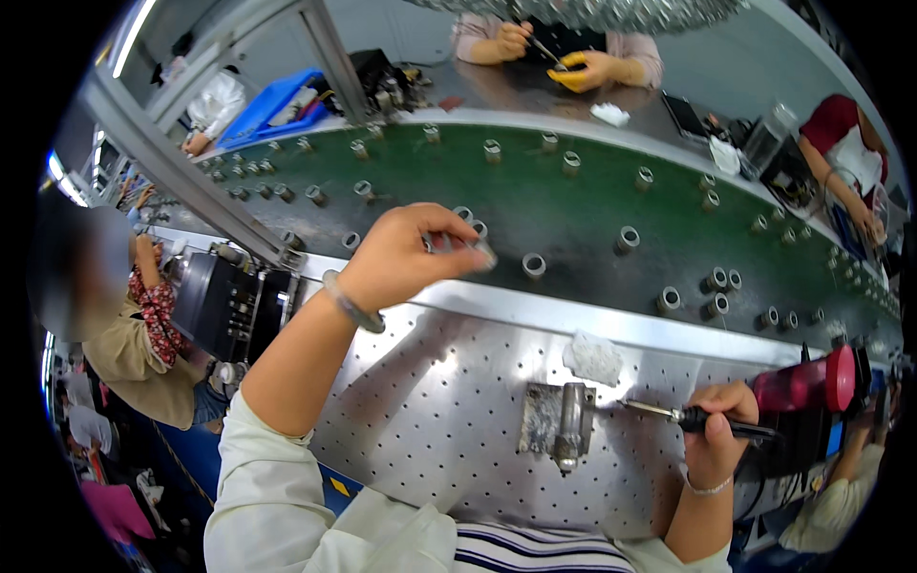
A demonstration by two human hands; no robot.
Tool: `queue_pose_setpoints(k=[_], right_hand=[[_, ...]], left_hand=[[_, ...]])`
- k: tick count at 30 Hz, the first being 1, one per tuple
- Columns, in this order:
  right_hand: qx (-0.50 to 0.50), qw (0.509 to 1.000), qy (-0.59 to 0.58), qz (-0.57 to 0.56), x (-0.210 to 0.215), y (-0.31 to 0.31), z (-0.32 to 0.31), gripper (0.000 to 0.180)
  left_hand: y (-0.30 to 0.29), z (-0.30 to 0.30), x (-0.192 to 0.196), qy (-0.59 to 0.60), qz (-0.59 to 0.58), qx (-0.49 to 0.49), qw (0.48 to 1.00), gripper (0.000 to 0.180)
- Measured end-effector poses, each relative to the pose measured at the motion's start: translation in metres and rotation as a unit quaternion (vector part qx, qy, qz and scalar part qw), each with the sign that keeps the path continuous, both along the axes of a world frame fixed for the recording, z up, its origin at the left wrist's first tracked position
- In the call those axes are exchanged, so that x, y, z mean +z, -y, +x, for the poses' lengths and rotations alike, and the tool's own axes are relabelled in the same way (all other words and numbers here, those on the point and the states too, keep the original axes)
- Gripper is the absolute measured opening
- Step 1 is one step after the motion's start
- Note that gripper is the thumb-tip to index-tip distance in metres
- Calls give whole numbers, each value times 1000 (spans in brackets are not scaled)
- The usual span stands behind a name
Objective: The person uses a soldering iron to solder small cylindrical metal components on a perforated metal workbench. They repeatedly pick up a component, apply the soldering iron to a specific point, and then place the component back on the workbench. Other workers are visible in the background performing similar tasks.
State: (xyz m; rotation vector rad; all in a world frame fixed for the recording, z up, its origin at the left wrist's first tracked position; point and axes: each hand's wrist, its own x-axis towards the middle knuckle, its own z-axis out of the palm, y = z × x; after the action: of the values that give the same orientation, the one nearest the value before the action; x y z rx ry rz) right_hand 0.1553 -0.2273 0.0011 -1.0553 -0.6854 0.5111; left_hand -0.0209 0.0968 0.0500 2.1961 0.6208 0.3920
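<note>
A seated co-worker [124,325] in a tan top works at nine o'clock, beside a black box-shaped device [234,304] on the bench edge. Just right of that, the person's left hand [401,256] reaches out past the perforated steel bench [439,411] to the near rim of the green conveyor belt [573,215], fingers closed in a pinch on a small metal cylinder [478,250]; a pale bangle sits on the wrist. More short metal sleeves [533,265] stand scattered along the belt from ten o'clock round to three.

At the centre of the bench, toward six o'clock, a small metal fixture [562,425] holds an upright cylindrical piece, with a white pad [594,358] lying just beyond it. The right hand [718,432], near four o'clock, is wrapped fully round the black handle of a soldering iron [669,413], its tip aimed left at the fixture and close to it. A red-capped device [812,382] stands just behind that hand.

At twelve o'clock, another worker's hands, one in a yellow glove [585,72], work across the belt.

Judged from here, the iron is the hazard: with attention on the far reach, the tip could drift into the fixture or the forearm. The light pinch could also drop the cylinder onto the belt.
</note>
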Motion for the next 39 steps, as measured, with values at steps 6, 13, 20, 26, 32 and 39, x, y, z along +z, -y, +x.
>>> queue_pose_setpoints(k=[6,13,20,26,32,39], right_hand=[[37,999,-3,25,2,-2,-1,22],[51,998,3,32,2,-2,-1,21],[35,999,10,-19,7,0,-7,28],[52,998,38,-23,6,-5,-14,29],[100,995,26,14,-2,-4,-9,22],[118,993,14,25,-5,-3,-8,21]], left_hand=[[63,18,7,-94,-232,-208,945,19],[60,43,-4,-238,-305,-295,874,28],[71,13,-18,11,-338,-188,922,62],[97,9,-34,34,-565,-184,804,47],[106,7,-39,67,-563,-143,811,38],[106,7,-45,123,-520,-167,829,23]])
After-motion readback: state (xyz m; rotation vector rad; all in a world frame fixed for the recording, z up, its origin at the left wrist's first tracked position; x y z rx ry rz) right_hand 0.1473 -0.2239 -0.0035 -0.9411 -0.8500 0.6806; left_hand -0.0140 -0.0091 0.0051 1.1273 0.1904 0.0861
